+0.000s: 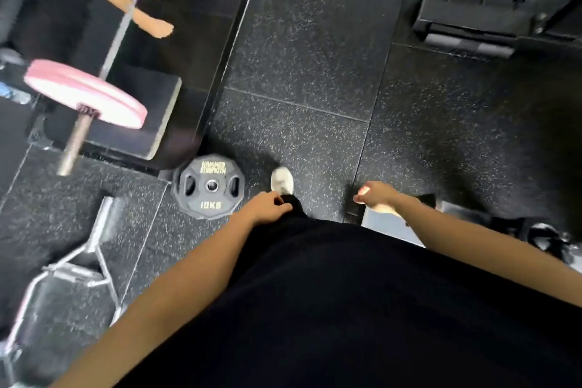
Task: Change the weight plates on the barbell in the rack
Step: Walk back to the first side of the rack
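Note:
A barbell (121,28) runs from the upper left down to its bare sleeve end (74,148). A pink weight plate (85,93) sits on that sleeve. A black 10 kg plate (208,186) lies flat on the speckled rubber floor just left of my white shoe (282,180). My left hand (267,206) hangs by my thigh with fingers curled and nothing in it, a short way right of the black plate. My right hand (374,194) hangs loosely curled and empty on the other side.
Another person's bare legs and feet (160,27) stand beside the bar at the upper left. A black padded block (132,123) lies under the pink plate. A chrome curved bar frame (72,264) lies at the lower left. Dark rack equipment (472,22) stands at the upper right.

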Tool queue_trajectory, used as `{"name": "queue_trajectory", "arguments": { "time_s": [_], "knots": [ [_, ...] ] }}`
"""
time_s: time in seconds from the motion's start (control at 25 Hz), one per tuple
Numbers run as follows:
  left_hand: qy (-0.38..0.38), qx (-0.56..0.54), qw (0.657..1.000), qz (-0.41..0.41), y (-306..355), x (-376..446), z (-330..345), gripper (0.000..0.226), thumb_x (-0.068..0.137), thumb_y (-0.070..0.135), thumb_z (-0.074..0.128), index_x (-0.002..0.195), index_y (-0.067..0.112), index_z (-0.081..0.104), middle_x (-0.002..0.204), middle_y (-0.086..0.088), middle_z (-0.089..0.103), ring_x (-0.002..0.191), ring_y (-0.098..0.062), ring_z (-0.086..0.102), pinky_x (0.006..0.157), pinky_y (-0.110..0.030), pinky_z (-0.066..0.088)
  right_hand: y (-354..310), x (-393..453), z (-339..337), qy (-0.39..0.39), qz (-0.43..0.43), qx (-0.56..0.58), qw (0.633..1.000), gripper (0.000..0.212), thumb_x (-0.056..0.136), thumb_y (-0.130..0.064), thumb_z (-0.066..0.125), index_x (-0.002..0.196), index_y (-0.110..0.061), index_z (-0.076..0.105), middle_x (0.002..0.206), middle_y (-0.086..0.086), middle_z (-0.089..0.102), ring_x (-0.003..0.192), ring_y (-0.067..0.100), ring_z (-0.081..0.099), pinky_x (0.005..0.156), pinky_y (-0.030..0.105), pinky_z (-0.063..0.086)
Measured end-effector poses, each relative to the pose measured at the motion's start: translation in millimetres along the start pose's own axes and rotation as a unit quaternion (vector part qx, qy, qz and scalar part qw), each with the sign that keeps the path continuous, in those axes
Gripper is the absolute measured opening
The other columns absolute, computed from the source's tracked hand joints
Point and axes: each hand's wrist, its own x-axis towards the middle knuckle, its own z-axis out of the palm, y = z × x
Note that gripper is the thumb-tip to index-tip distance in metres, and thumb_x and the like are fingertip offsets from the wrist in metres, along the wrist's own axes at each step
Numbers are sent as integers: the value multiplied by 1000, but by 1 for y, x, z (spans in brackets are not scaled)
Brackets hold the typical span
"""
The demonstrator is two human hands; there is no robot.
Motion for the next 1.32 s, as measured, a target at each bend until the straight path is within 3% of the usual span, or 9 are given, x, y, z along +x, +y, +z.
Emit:
{"name": "queue_trajectory", "arguments": {
  "time_s": [0.12,0.28,0.44,0.56,0.68,0.92,1.16,1.32],
  "knots": [
    [-44,38,998,11,31,61,-59,44,93,51,53,120,16,59,130,-8,60,115,-25,57,94,-33,42,-17,52,-53,-3,22,24,999,47,93,-33,59,130,-6,52,135,13,55,121,30,54,96,32,41],
    [-53,47,997,28,89,157,-189,47,94,50,53,127,16,57,133,-7,59,120,-24,55,96,-31,40,-57,118,-157,4,54,66,996,41,93,-29,60,126,-4,56,120,15,65,92,23,59,87,31,45],
    [-60,101,992,39,155,234,-310,49,94,52,53,125,15,57,129,-8,61,117,-25,55,93,-32,41,-87,169,-271,66,71,102,990,45,91,-34,60,128,-8,55,126,12,62,111,30,60,93,34,46],
    [-76,141,986,49,215,289,-380,51,92,56,51,123,15,57,126,-9,63,113,-26,58,88,-31,42,-98,202,-349,97,81,164,978,40,91,-30,59,124,-7,58,126,12,62,114,30,58,95,36,46],
    [-83,157,983,47,280,351,-436,56,91,59,51,125,15,56,129,-8,62,116,-26,57,93,-33,42,-96,251,-424,86,97,200,971,36,90,-29,60,119,-7,59,121,8,63,112,28,58,95,37,46],
    [-82,129,988,18,413,448,-532,54,92,57,51,124,14,57,128,-8,61,115,-26,56,92,-33,41,-86,357,-598,51,107,174,978,33,90,-30,61,111,-6,60,119,14,64,102,29,60,87,34,46],
    [-13,39,999,13,525,520,-639,44,91,53,55,122,23,58,133,-4,58,120,-23,54,96,-29,37,-103,429,-778,50,65,135,987,31,91,-29,59,111,-5,61,112,11,64,108,30,59,86,33,46],
    [-60,68,996,14,596,596,-698,45,89,54,57,123,24,57,132,-2,58,117,-21,54,92,-30,37,-117,492,-875,41,54,118,991,20,88,-27,57,74,-12,57,85,11,59,86,28,57,61,30,40]
  ]
}}
